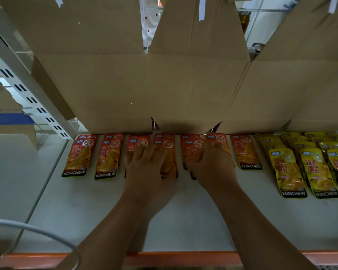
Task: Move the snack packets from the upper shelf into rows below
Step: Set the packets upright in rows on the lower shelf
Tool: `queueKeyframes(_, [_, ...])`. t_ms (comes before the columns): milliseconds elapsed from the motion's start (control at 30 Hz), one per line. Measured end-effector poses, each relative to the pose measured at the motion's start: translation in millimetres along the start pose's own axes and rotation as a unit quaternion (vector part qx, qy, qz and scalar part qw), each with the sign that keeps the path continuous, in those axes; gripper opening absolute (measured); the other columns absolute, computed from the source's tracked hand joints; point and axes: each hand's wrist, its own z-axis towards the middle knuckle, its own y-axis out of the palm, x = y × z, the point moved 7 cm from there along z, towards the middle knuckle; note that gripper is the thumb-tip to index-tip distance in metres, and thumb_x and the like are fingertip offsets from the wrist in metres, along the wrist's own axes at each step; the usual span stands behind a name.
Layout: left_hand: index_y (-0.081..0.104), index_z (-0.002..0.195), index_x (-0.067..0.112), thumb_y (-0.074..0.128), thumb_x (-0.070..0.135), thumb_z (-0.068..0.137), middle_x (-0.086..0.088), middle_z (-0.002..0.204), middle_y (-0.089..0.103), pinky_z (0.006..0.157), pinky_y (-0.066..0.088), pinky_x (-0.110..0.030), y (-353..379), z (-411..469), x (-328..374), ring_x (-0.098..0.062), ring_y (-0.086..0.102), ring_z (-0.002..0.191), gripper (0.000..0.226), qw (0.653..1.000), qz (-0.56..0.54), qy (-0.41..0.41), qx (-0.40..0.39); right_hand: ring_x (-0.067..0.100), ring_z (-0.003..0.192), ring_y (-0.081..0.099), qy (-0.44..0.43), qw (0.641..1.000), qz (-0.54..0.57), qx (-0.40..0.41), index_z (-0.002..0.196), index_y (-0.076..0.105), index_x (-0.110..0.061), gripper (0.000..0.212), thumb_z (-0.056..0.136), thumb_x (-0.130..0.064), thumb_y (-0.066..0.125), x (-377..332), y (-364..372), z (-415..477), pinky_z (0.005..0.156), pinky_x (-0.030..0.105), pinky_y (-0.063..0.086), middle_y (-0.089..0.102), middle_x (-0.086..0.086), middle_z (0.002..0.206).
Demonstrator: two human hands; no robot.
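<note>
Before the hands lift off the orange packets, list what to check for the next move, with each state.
1. Left hand flat on orange packets: ok.
2. Right hand flat on them: ok.
3. Alignment of packets under the hands: cannot tell, hidden.
4. Yellow packets apart from orange: ok.
5. Bare shelf in front for another row: ok.
6. Packets left in the cardboard box: cannot tell.

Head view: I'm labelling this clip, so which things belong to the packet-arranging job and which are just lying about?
In the job: red snack packets, left hand and right hand pressing flat on them, white shelf they lie on.
Lying about: cardboard boxes behind, yellow packets untouched at the right, white cable, slotted shelf upright.
</note>
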Motion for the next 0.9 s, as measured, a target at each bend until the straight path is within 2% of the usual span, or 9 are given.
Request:
queueKeyframes(133, [0.069, 0.120, 0.025, 0.063, 0.055, 0.077, 0.000, 0.125, 0.064, 0.092, 0.042, -0.054, 2, 1, -1, -0.035, 0.059, 0.112, 0.053, 1.000, -0.009, 0.010, -0.019, 0.034, 0.105, 0.061, 0.004, 1.000, -0.010, -0.007, 0.130, 0.053, -0.014, 0.067, 0.076, -0.049, 0.073, -4, 3, 5, 0.081, 0.039, 0.052, 0.061, 0.011, 0.117])
queueKeyframes(333, [0.069, 0.114, 0.025, 0.062, 0.054, 0.078, 0.001, 0.122, 0.065, 0.091, 0.043, -0.052, 1, 2, -1, -0.034, 0.059, 0.110, 0.048, 1.000, -0.026, 0.010, -0.013, 0.035, 0.103, 0.061, 0.007, 0.999, -0.040, -0.009, 0.125, 0.054, -0.012, 0.062, 0.078, -0.049, 0.071, -10, 7, 8, 0.076, 0.036, 0.047, 0.059, 0.012, 0.115])
queueKeyframes(500, [0.068, 0.111, 0.025, 0.064, 0.052, 0.077, 0.003, 0.121, 0.063, 0.089, 0.044, -0.052, 2, 3, -2, -0.032, 0.058, 0.108, 0.044, 0.999, -0.042, 0.008, -0.023, 0.033, 0.101, 0.061, 0.001, 0.999, -0.042, 0.010, 0.119, 0.057, -0.014, 0.060, 0.075, -0.052, 0.072, -15, 8, 5, 0.079, 0.042, 0.054, 0.059, 0.010, 0.114])
queueKeyframes(900, [0.068, 0.114, 0.025, 0.067, 0.052, 0.079, 0.001, 0.121, 0.063, 0.087, 0.045, -0.052, 4, 2, -4, -0.031, 0.058, 0.108, 0.045, 0.999, -0.048, 0.015, -0.018, 0.035, 0.105, 0.061, 0.008, 0.999, -0.039, -0.004, 0.125, 0.054, -0.012, 0.065, 0.081, -0.054, 0.074, -15, 8, 0, 0.082, 0.042, 0.055, 0.057, 0.012, 0.117])
